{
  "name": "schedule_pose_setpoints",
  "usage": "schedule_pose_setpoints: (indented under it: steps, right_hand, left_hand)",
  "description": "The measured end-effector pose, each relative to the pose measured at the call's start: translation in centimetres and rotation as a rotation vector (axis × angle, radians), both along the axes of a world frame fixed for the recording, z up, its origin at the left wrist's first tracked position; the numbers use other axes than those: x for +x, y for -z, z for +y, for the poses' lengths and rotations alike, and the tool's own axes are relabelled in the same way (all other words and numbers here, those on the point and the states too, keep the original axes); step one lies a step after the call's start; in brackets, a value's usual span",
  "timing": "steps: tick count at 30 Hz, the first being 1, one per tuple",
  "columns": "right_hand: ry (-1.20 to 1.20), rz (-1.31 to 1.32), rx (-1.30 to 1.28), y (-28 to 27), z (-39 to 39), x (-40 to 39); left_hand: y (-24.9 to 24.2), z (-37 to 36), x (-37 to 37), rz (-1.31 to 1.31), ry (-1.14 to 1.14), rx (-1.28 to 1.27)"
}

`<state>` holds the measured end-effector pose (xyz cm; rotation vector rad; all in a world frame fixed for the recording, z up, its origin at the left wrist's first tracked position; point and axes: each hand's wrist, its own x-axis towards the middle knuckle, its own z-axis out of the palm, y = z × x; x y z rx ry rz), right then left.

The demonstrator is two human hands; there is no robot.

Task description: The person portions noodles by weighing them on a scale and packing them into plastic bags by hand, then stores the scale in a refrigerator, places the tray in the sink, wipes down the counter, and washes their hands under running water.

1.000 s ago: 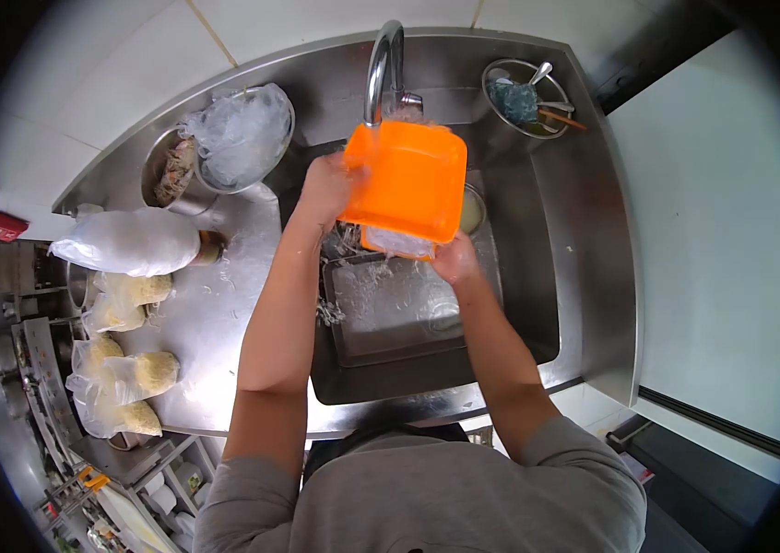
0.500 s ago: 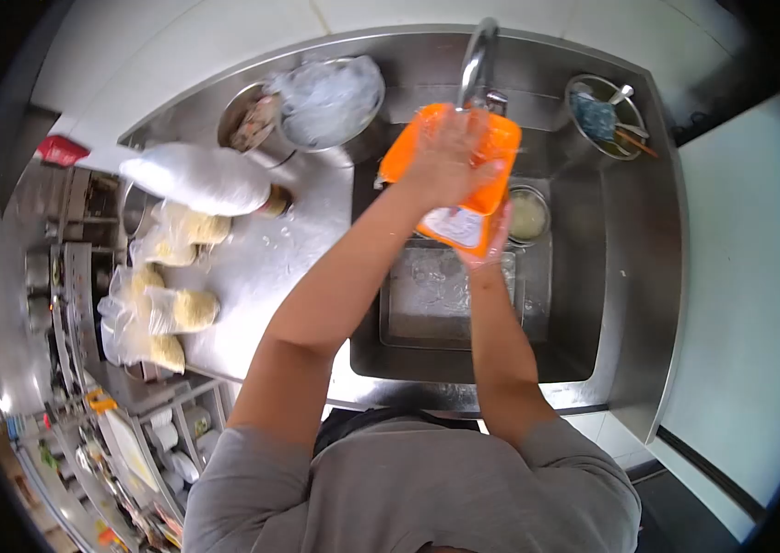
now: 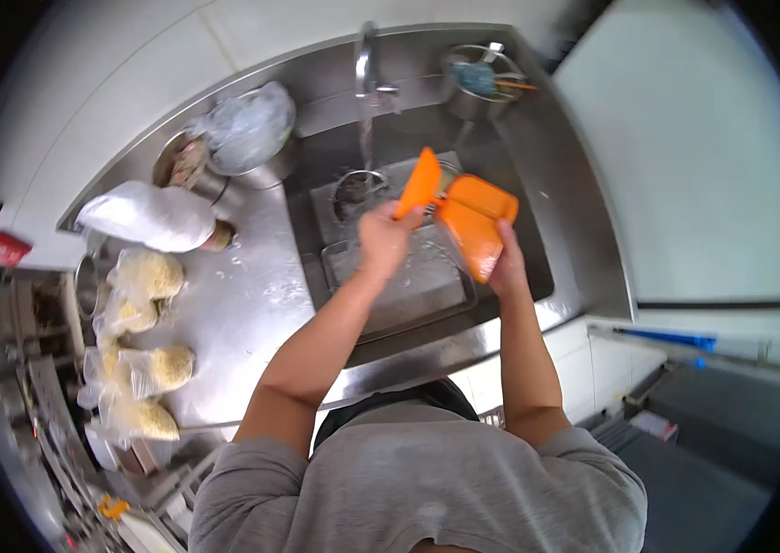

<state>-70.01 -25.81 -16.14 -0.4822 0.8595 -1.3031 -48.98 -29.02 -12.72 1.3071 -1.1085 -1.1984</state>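
Note:
Over the steel sink (image 3: 547,240) I hold two orange plastic pieces apart. My left hand (image 3: 384,241) grips a flat orange lid (image 3: 419,182) by its lower edge, tilted on edge. My right hand (image 3: 506,267) holds an orange box (image 3: 474,221) from below, tipped toward the left. Water runs from the tap (image 3: 365,57) into a round metal bowl (image 3: 358,189) in the basin, just left of the lid. A flat metal tray (image 3: 427,286) lies in the sink under both hands.
On the counter to the left lie several plastic bags of yellow noodles (image 3: 141,286) and a white wrapped bundle (image 3: 146,217). A steel bowl with clear plastic (image 3: 247,129) stands behind. A metal cup holding utensils (image 3: 482,78) sits at the sink's back right corner.
The orange box came away from under the tap and lower. My left hand left its back and now holds the lid apart from it. The view swung right.

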Motion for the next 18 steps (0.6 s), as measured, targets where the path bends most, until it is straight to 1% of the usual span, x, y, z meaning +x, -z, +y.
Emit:
schedule_pose_setpoints:
  steps: [1,3,4,6,7,8,9,10,12,13,14,16,17,18]
  right_hand:
    - [0.104,0.154,-0.028,-1.5,0.7,0.5]
    - [0.2,0.343,-0.074,-3.7,2.0,0.7]
    - [0.246,0.435,-0.093,-4.8,2.5,0.8]
    - [0.353,0.656,-0.179,-8.1,3.8,1.3]
    - [0.33,0.909,-0.277,-8.7,4.3,0.9]
    - [0.331,1.106,-0.307,-10.0,5.0,0.8]
    - [0.344,1.303,-0.333,-11.4,5.6,0.6]
    - [0.38,1.432,-0.288,-13.0,7.0,1.4]
    - [0.401,1.367,-0.289,-13.9,8.7,0.5]
    - [0.451,1.293,-0.271,-13.8,9.8,-0.1]
    - [0.488,1.213,-0.263,-13.5,10.9,-0.7]
    - [0.551,0.726,-0.289,-13.1,14.2,-2.1]
    - [0.555,0.477,-0.308,-12.7,15.9,-2.7]
    - [0.566,0.405,-0.282,-12.0,18.0,-3.8]
  left_hand:
    - [0.0,0.4,0.4,0.105,0.011,0.025]
    - [-0.6,1.6,0.8,0.28,0.013,0.067]
    - [-0.6,2.0,1.1,0.352,0.058,0.099]
    - [-0.5,3.1,1.8,0.405,0.179,0.167]
    - [-0.1,3.5,1.9,0.442,0.247,0.186]
    - [-0.1,4.1,2.1,0.461,0.301,0.191]
    - [-0.3,4.7,2.0,0.479,0.37,0.189]
    - [-0.8,5.1,1.9,0.452,0.425,0.172]
    - [-3.7,6.1,1.0,0.404,0.466,0.135]
    - [-4.3,6.1,0.6,0.343,0.506,0.073]
    - [-6.2,6.7,0.0,0.277,0.531,0.049]
    - [-8.7,8.1,-2.0,0.284,0.611,-0.032]
    - [-10.2,9.2,-3.3,0.232,0.655,-0.032]
    - [-11.6,10.7,-4.9,0.183,0.696,-0.032]
